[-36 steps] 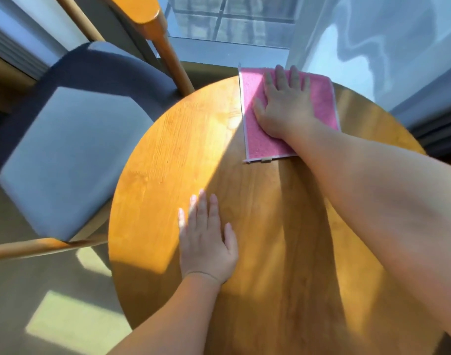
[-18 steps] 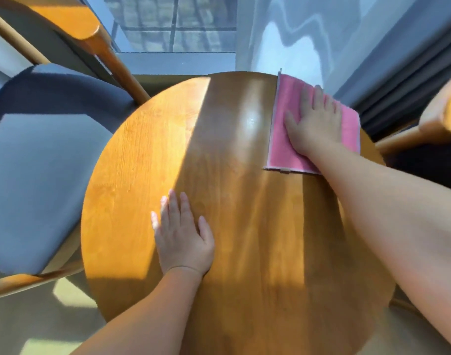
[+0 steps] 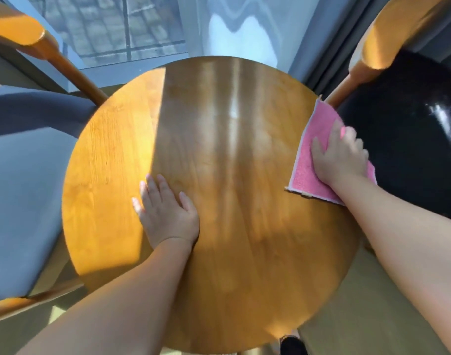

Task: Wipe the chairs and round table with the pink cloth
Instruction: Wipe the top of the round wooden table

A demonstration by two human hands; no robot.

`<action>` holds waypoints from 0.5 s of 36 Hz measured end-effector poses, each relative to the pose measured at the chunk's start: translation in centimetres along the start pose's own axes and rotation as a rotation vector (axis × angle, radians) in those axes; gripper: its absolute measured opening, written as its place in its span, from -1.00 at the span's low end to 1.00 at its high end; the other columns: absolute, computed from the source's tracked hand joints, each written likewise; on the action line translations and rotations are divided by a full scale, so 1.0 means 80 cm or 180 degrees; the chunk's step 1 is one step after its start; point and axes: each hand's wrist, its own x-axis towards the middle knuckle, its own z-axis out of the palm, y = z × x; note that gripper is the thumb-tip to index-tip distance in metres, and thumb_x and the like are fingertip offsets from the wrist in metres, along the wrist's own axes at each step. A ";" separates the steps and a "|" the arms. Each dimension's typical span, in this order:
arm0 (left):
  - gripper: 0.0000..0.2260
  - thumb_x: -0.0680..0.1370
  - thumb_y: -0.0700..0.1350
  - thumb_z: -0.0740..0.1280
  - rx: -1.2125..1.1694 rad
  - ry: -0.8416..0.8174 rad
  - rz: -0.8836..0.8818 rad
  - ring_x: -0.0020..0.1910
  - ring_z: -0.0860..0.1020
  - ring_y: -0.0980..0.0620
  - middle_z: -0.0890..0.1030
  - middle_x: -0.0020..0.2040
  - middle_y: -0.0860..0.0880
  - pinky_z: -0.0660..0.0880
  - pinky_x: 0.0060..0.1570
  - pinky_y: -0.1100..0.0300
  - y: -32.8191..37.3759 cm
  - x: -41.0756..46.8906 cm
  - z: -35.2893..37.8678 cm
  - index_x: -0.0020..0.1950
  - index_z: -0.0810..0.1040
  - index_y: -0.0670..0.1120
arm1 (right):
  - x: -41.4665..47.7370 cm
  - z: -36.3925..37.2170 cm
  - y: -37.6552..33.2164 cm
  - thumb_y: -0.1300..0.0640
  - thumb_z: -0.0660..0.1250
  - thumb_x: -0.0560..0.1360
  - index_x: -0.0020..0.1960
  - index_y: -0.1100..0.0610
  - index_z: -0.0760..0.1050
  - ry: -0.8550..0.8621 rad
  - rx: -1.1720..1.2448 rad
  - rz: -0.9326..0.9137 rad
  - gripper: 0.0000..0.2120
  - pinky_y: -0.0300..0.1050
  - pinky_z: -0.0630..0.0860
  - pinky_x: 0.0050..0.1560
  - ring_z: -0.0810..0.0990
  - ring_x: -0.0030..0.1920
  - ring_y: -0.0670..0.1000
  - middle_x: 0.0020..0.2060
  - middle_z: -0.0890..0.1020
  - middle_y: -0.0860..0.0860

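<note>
At the right rim of the round, honey-coloured wooden table (image 3: 219, 124), seen from the head camera, the right hand (image 3: 339, 160) presses down on the pink square cloth (image 3: 306, 160). Its palm lies on the cloth and its fingers (image 3: 357, 147) bend over the table's edge; it looks like pressing rather than clutching. The cloth lies under the palm, spread out towards the table's middle, and its far side hangs off the rim beside the glossy black chair seat (image 3: 411, 139). A small tag sticks out at its near corner.

The left hand (image 3: 168, 213) rests flat on the bare tabletop, fingers straight and holding nothing, well apart from the cloth.

I judge the table wipe to be under way, with the cloth now working the right border. The near half of the top may yet need a pass. Whether the black chair or the grey-blue upholstered chair (image 3: 22, 188) on the left has been wiped cannot be told.
</note>
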 end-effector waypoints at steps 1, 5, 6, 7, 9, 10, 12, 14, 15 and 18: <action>-0.45 0.57 0.01 0.07 -0.0011 0.0014 0.0003 0.52 0.01 -0.08 0.09 0.55 -0.14 -0.15 0.45 -0.08 0.000 0.000 0.000 0.52 0.14 -0.18 | -0.006 0.001 0.005 -0.23 -0.03 0.57 0.54 0.18 0.03 0.0017 0.0043 0.0025 -0.31 0.25 0.36 0.17 0.42 0.17 0.33 0.30 0.37 0.27; -0.46 0.58 0.01 0.07 -0.0080 0.0076 0.0027 0.52 0.01 -0.07 0.09 0.55 -0.13 -0.15 0.45 -0.07 -0.001 0.000 0.002 0.52 0.15 -0.18 | -0.030 0.003 0.025 -0.23 0.01 0.57 0.53 0.21 0.05 0.0061 0.0114 0.0210 -0.31 0.19 0.46 0.06 0.50 0.13 0.34 0.24 0.44 0.31; -0.46 0.58 0.01 0.07 -0.0117 0.0087 0.0026 0.52 0.00 -0.07 0.09 0.55 -0.13 -0.16 0.45 -0.07 -0.002 -0.001 0.003 0.52 0.15 -0.18 | -0.037 0.004 0.030 -0.22 0.01 0.58 0.50 0.23 0.09 0.0053 0.0105 0.0260 -0.32 0.17 0.47 0.02 0.53 0.10 0.34 0.22 0.46 0.31; -0.46 0.58 0.01 0.07 -0.0157 0.0093 0.0031 0.52 0.00 -0.07 0.08 0.55 -0.13 -0.17 0.45 -0.07 -0.002 -0.001 0.003 0.52 0.14 -0.19 | -0.044 0.007 0.037 -0.22 0.01 0.57 0.45 0.26 0.15 0.0060 0.0104 0.0305 -0.35 0.15 0.46 -0.02 0.54 0.07 0.34 0.18 0.48 0.31; -0.46 0.59 0.01 0.08 -0.0221 0.0064 0.0047 0.52 -0.01 -0.07 0.07 0.55 -0.14 -0.19 0.45 -0.07 -0.004 -0.001 0.002 0.52 0.13 -0.20 | -0.060 0.010 0.050 -0.22 -0.01 0.57 0.25 0.26 0.28 0.0051 0.0062 0.0402 -0.44 0.10 0.43 -0.10 0.57 -0.02 0.33 0.06 0.55 0.28; -0.46 0.60 0.00 0.08 -0.0247 0.0020 0.0056 0.52 -0.02 -0.07 0.06 0.55 -0.15 -0.19 0.44 -0.08 -0.005 -0.001 0.002 0.52 0.12 -0.21 | -0.069 0.009 0.058 -0.22 -0.02 0.58 0.16 0.24 0.31 -0.0025 -0.0009 0.0443 -0.47 0.08 0.40 -0.13 0.58 -0.05 0.31 0.01 0.57 0.26; -0.47 0.61 -0.01 0.09 -0.0280 -0.0125 0.0095 0.52 -0.03 -0.08 0.04 0.55 -0.16 -0.19 0.43 -0.10 -0.006 0.001 -0.002 0.52 0.10 -0.22 | -0.088 0.002 0.074 -0.23 -0.09 0.59 0.08 0.22 0.36 -0.0258 -0.0183 0.0468 -0.47 0.04 0.36 -0.16 0.59 -0.09 0.27 -0.06 0.60 0.23; -0.47 0.62 -0.03 0.08 -0.0321 -0.0271 0.0115 0.52 -0.05 -0.10 0.01 0.55 -0.18 -0.19 0.43 -0.11 -0.008 0.004 -0.008 0.52 0.08 -0.24 | -0.104 -0.011 0.090 -0.21 -0.17 0.60 0.11 0.21 0.46 -0.0468 -0.0323 0.0427 -0.40 0.02 0.36 -0.14 0.60 -0.09 0.23 -0.07 0.63 0.19; -0.47 0.62 -0.04 0.09 -0.0355 -0.0332 0.0115 0.52 -0.05 -0.11 -0.01 0.55 -0.20 -0.18 0.43 -0.11 -0.008 0.005 -0.014 0.51 0.07 -0.26 | -0.113 -0.020 0.097 -0.20 -0.20 0.60 0.12 0.19 0.51 -0.0550 -0.0361 0.0416 -0.36 0.02 0.38 -0.14 0.60 -0.08 0.22 -0.08 0.63 0.17; -0.50 0.58 -0.13 0.17 -0.0470 -0.0314 0.0261 0.50 0.03 -0.21 0.10 0.51 -0.31 -0.09 0.45 -0.09 0.001 -0.007 -0.043 0.44 0.19 -0.36 | -0.140 -0.058 0.111 -0.21 -0.25 0.60 0.08 0.14 0.57 -0.0717 -0.0297 0.0416 -0.31 0.02 0.44 -0.11 0.60 -0.07 0.19 -0.09 0.64 0.14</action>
